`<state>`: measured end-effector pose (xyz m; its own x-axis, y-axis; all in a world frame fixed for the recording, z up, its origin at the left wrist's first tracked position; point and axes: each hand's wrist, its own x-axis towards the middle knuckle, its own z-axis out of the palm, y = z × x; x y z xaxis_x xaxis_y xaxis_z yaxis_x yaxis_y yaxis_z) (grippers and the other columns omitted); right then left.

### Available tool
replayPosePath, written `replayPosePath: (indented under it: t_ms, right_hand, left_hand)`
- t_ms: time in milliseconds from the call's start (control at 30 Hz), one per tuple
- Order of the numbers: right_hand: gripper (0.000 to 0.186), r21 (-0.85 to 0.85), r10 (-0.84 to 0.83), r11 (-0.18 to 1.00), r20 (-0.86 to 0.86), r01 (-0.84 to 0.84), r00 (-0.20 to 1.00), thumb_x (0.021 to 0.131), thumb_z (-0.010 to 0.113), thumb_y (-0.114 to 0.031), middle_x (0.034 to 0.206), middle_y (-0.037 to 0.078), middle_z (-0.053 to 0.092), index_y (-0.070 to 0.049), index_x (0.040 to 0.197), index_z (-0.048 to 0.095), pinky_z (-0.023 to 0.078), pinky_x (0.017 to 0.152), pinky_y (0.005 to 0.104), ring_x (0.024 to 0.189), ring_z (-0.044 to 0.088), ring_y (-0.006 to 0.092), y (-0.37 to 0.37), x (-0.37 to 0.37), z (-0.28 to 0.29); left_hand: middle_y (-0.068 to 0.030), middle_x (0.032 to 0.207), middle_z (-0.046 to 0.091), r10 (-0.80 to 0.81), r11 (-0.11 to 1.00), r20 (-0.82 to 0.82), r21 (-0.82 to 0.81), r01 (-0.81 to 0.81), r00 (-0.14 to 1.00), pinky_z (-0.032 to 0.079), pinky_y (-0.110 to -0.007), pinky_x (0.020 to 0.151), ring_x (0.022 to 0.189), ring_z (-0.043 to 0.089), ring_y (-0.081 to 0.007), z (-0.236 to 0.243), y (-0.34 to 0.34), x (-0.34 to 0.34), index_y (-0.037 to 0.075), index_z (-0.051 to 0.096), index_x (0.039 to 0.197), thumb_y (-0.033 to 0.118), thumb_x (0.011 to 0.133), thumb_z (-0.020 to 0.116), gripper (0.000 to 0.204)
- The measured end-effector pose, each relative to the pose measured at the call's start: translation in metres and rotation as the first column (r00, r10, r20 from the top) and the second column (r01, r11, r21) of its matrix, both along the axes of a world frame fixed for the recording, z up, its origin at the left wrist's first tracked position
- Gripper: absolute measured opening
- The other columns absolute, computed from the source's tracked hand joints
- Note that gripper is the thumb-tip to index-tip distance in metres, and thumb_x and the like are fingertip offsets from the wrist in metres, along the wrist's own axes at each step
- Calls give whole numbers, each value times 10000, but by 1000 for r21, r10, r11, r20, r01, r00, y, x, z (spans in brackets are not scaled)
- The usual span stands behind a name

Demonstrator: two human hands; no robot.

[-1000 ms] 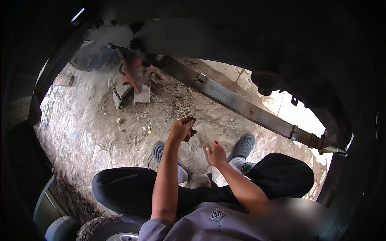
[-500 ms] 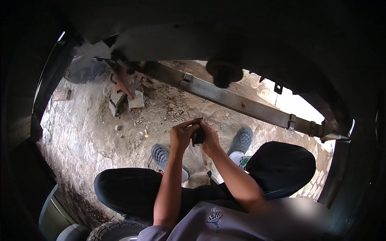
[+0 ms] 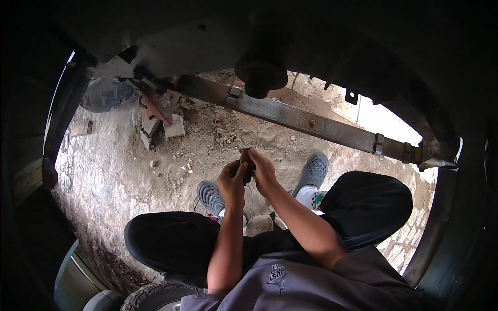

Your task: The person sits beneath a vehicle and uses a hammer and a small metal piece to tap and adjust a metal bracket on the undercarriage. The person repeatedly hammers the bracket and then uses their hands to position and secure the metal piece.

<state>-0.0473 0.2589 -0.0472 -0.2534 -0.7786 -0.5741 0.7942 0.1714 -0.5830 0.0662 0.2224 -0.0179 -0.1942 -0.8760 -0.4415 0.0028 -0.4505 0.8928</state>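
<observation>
Over the ground between my feet, both my hands are together on a small, flat, dark brown piece; its exact kind does not show. My left hand pinches its left side, with the thumb laid along it. My right hand closes round the other side, fingers near its upper end. Much of the piece is hidden by the fingers. Beyond my hands, a long steel leaf spring with metal clips slants across under a dark vehicle body, and neither hand touches it.
Broken concrete blocks and a reddish metal stand are at the far left, near a dark tyre. Rubble lies below the spring. A rounded dark part hangs overhead. Another tyre is close by my lower left.
The view has shifted a little. My hands still hold the dark piece, which is now turned somewhat, with more of it covered by my right hand.
</observation>
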Motion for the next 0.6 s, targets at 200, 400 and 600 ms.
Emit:
replayPosePath:
  t_ms: [200, 400, 600]
  right_hand:
    - [365, -15, 24, 1000, -189, -27, 982, 1028, 720, -272, 960, 34, 720, -3, 1274, 709, 539, 671, 297, 783, 671, 128, 7, 1, 15]
    - [344, 26, -55, 998, -136, 59, 989, 1079, 644, -270, 915, 15, 694, -11, 1300, 699, 513, 695, 263, 760, 638, 115, 13, -14, 15]
    - [346, -147, -47, 989, -343, -5, 938, 1088, 625, -270, 862, 5, 668, -15, 1314, 687, 482, 691, 250, 766, 611, 77, -6, -28, 34]
  left_hand:
    - [-52, 894, 723, -79, 986, -146, 134, 99, 986, 488, -226, 588, 683, 623, -77, -17, -3, 5, -38, 703, 1115, 126, 935, 808, 265]
    - [-85, 957, 735, -149, 966, -144, 191, 175, 978, 615, -290, 733, 766, 706, -144, 4, 3, -7, -40, 680, 1128, 105, 955, 773, 245]
    - [-115, 1031, 748, -102, 988, -234, 88, 126, 967, 631, -316, 807, 900, 750, -183, -6, 1, -13, -41, 679, 1186, 119, 956, 785, 300]
